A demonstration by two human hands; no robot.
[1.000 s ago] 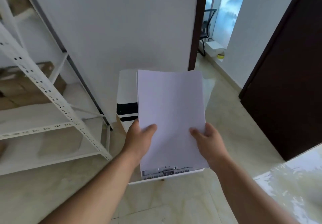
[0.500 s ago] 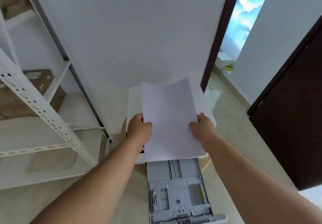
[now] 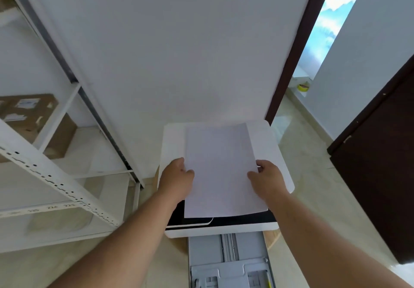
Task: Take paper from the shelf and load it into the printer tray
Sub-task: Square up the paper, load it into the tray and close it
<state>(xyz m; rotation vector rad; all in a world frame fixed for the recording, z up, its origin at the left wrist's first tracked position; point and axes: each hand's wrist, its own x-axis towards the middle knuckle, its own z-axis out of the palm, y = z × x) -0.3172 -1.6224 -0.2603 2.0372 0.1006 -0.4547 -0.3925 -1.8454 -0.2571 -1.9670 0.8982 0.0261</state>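
Head cam, looking down at the white box-shaped printer (image 3: 277, 153) with the black front panel. Both hands clamped on a thin stack of plain white paper sheets (image 3: 220, 171), held flat above the printer's lid, near edge hanging over the black panel. Not in the tray yet.

Pulled-out grey plastic paper tray (image 3: 228, 263) sticks out below the printer's front, open, no paper in the part showing (near end cut off by the frame, so can't tell about the rest).

For doing this step well, probably:
- Bring the stack back toward the body and down, off the printer's lid, until it sits over the tray.
- Keep the long edges square to the tray walls before lowering, otherwise corners likely to catch on the guides.
- Lower the far edge first, then let the rest settle flat.
- Don't squeeze too hard; thin stack, bends easily.

Hand pose:
- Left hand (image 3: 177, 179) on the stack's left edge, thumb over the top, fingers underneath (hidden).
- Right hand (image 3: 267, 180) on the right edge, thumb on top, fingertips curled around the edge.
- Both forearms stretched out forward, roughly level with each other, either side of the tray.

White metal shelf unit (image 3: 56, 182) with brown cardboard boxes (image 3: 29, 113) sits left of the printer, well apart.
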